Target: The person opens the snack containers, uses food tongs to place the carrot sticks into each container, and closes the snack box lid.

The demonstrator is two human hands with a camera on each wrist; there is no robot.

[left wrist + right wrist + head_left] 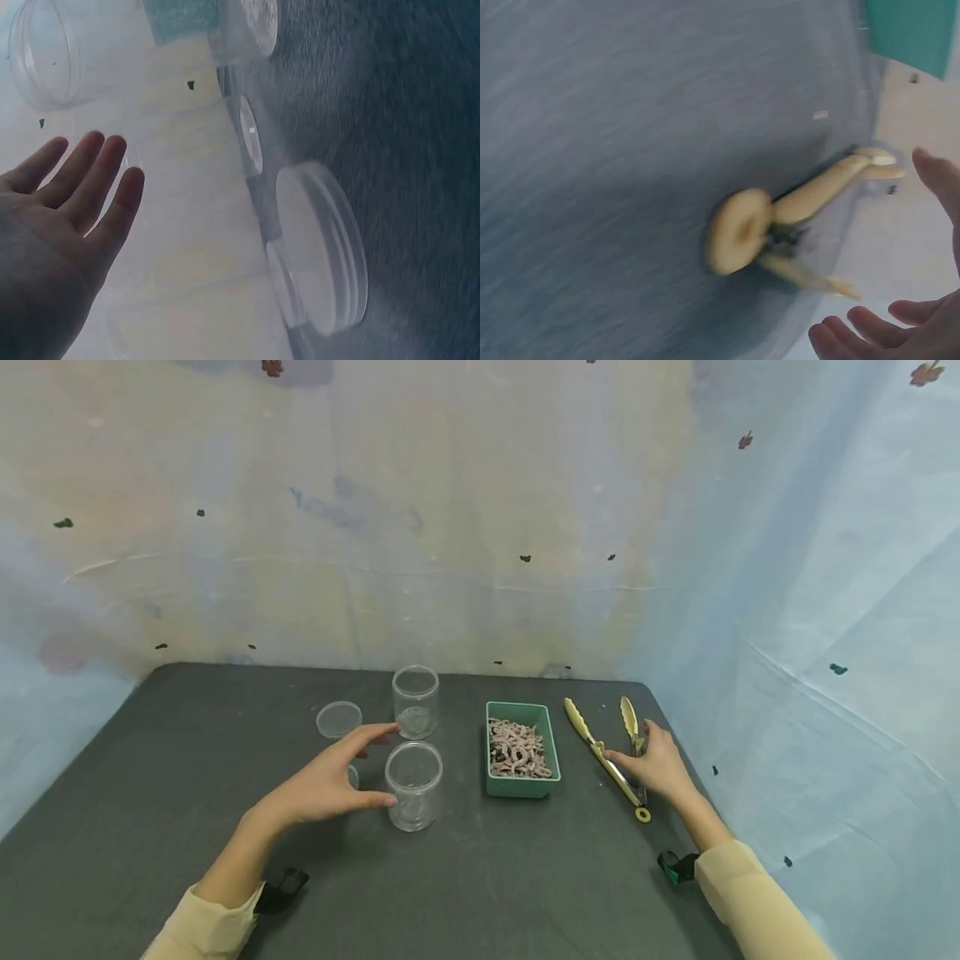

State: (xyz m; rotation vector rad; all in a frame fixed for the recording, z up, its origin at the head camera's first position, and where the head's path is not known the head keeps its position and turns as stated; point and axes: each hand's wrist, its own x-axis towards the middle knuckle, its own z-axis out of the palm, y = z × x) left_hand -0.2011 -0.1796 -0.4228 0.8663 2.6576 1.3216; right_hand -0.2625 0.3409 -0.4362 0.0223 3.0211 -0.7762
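Note:
Two clear jars stand one behind the other, the front jar (413, 787) and the back jar (416, 702). My left hand (318, 785) is beside the front jar, its thumb at the jar's left side and its fingers stretched towards the back jar; contact is unclear. In the left wrist view the left hand (75, 217) has its fingers apart. Gold tongs (603, 760) lie spread at the right, and my right hand (660, 767) is over their right arm, fingers spread. The right wrist view shows the tongs (817, 196) beside the right hand (900, 330), with nothing in its grasp.
A green tray (522, 787) of pale, curled pieces (517, 750) stands between the jars and the tongs. A clear round lid (339, 719) lies left of the back jar, with another disc (352, 776) partly behind my left hand. Patterned sheeting (450, 527) hangs behind the table.

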